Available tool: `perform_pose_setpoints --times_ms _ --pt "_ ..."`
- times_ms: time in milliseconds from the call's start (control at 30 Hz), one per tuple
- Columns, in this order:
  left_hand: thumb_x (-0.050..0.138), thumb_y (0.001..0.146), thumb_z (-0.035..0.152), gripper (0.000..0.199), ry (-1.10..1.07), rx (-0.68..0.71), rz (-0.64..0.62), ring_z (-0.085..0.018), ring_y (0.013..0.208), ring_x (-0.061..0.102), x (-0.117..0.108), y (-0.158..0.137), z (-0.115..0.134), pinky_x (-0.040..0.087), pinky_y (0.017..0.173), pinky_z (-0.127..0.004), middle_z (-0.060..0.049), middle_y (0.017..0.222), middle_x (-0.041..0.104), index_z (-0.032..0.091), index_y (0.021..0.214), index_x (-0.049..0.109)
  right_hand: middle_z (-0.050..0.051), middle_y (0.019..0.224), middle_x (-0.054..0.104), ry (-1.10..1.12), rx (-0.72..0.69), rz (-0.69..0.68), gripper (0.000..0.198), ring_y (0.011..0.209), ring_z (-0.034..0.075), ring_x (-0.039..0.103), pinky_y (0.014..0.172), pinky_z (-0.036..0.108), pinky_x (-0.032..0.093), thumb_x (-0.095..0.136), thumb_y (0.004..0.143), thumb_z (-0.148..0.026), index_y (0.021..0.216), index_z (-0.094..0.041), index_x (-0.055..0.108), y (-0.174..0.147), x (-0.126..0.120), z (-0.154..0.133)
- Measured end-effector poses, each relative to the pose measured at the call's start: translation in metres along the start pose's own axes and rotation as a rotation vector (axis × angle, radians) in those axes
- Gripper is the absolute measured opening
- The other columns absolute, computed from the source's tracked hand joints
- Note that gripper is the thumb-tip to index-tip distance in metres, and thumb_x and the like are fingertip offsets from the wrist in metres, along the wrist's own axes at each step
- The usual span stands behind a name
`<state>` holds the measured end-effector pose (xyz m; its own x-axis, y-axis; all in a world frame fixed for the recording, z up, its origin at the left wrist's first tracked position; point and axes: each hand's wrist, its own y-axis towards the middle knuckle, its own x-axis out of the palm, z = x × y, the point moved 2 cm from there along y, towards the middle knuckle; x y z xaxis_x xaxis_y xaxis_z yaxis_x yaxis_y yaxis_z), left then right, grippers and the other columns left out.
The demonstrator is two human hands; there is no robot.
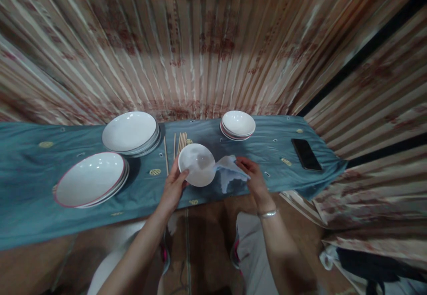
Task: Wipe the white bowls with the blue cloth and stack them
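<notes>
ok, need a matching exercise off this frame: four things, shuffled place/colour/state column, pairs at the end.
Things
1. single bowl
2. cloth
3. phone
4. bowl stack

Place, colour or state
A. near the back edge of the teal tablecloth
B. pinched in the right hand
C. black, lying flat, rightmost of the four
D. in the left hand, thumb over the rim

Pairs: 1-D, 2-B, 3-C, 4-A

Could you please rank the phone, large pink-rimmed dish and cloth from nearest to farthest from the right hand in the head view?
1. Cloth, held in the right hand.
2. Phone, to the hand's right.
3. Large pink-rimmed dish, at the far left.
</notes>
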<state>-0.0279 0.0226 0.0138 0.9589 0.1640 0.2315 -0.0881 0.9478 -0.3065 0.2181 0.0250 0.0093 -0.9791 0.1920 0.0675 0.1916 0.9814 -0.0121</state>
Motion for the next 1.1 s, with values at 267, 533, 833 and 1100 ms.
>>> perform_pose_setpoints --times_ms 267,533,833,1100 --pt "0.078 0.068 0.037 0.081 0.022 0.011 0.0 -0.025 0.118 0.059 -0.001 0.001 -0.002 0.053 0.063 -0.018 -0.004 0.144 0.057 0.032 0.144 0.051 -0.005 0.057 0.054 -0.045 -0.009 0.098 0.039 0.052 0.01 0.045 0.053 0.024 0.036 0.07 0.073 -0.057 0.071 -0.018 0.069 0.001 -0.007 0.0" --pt "0.08 0.067 0.041 0.085 0.039 0.018 -0.008 -0.026 0.118 0.059 -0.001 0.0 -0.001 0.054 0.065 -0.021 -0.004 0.148 0.054 0.033 0.145 0.048 0.003 0.076 0.072 -0.487 -0.309 0.345 0.034 0.067 0.017 0.061 0.065 0.027 0.046 0.06 0.085 -0.048 0.089 -0.018 0.073 0.007 0.001 -0.022" --pt "0.08 0.067 0.046 0.088 0.016 0.006 -0.048 -0.025 0.113 0.063 0.001 -0.003 -0.001 0.055 0.068 -0.022 -0.005 0.144 0.057 0.036 0.147 0.044 0.011 0.116 0.072 -0.881 -0.411 -0.38 0.029 0.109 0.021 0.067 0.097 0.034 0.051 0.048 0.098 -0.025 0.119 -0.018 0.067 -0.005 0.085 0.007" --pt "0.08 0.066 0.051 0.089 0.057 0.024 -0.107 -0.026 0.11 0.064 0.003 -0.004 0.001 0.056 0.067 -0.022 -0.007 0.144 0.057 0.031 0.146 0.048 0.017 0.123 0.067 -1.158 -0.353 -0.454 0.037 0.115 0.024 0.062 0.101 0.036 0.049 0.044 0.094 -0.008 0.124 -0.009 0.064 -0.005 0.095 0.003"
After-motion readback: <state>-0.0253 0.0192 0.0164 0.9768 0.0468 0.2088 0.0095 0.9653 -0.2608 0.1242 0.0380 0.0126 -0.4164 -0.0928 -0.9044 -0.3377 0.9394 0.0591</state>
